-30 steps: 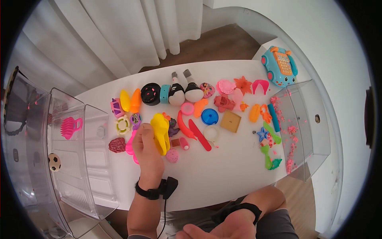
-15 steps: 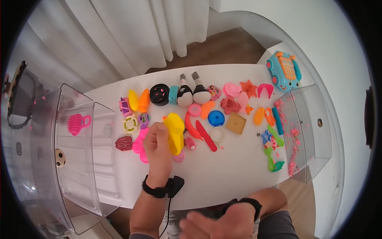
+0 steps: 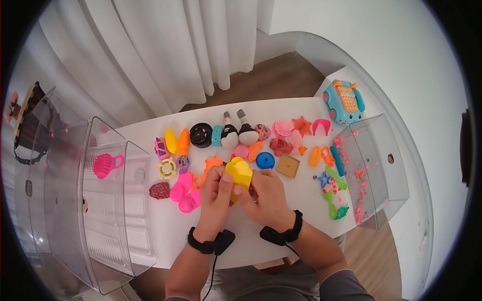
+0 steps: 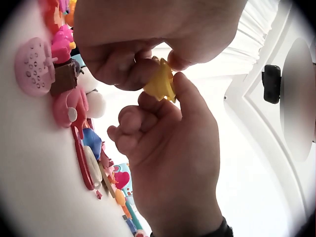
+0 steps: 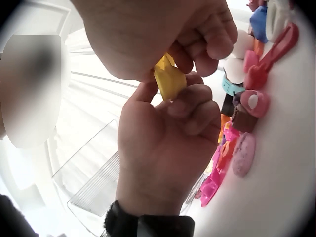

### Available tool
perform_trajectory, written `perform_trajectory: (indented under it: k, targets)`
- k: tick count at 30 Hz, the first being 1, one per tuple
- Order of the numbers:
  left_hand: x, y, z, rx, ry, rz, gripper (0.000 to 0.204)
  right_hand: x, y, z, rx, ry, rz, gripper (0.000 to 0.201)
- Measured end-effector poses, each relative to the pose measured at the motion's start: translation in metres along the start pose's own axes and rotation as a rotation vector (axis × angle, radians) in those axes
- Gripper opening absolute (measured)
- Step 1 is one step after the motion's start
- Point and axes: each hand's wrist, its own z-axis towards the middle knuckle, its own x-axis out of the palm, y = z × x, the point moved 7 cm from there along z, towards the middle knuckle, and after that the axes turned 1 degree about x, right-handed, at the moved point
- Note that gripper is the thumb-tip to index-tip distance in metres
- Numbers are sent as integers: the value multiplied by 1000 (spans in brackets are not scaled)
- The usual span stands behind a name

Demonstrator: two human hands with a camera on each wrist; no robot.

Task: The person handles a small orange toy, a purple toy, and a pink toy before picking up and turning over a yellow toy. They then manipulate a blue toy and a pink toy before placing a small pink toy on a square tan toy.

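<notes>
Two hands (image 3: 268, 198) pinch the yellow toy (image 3: 239, 173), its long axis and lobed end pointing toward the curtain (image 3: 201, 55).

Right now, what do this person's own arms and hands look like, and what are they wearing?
The left hand and right hand are bare, with no gloves. Each wrist wears a black strap with a small black box and a thin dark cable. A dark grey sleeve shows on the right arm.

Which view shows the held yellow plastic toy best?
The head view: the yellow plastic toy shows its broad, scalloped face there. The left wrist view gives only a small ridged part, the right wrist view a partly covered side.
</notes>
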Motion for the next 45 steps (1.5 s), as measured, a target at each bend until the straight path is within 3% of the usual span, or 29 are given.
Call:
perform_trajectory:
  k: [3,10,15,28,33,45]
  targets:
    - [9,0,0,-91,24,22,28,0,-18,-5,50,-46,104,33]
    - [11,5,2,-47,73,42,32,-7,-22,-10,0,-147,140,32]
    - [2,-8,2,-10,-94,-11,34,-12,-35,-12,111,-229,214,31]
    - [2,-2,3,21,-74,116,32,-3,-19,-7,-36,-49,87,18]
    - [0,0,3,33,-77,143,30,-3,-9,-7,-206,8,118,17]
    - [11,-3,0,-10,44,50,30,-2,-23,-9,-95,0,159,21]
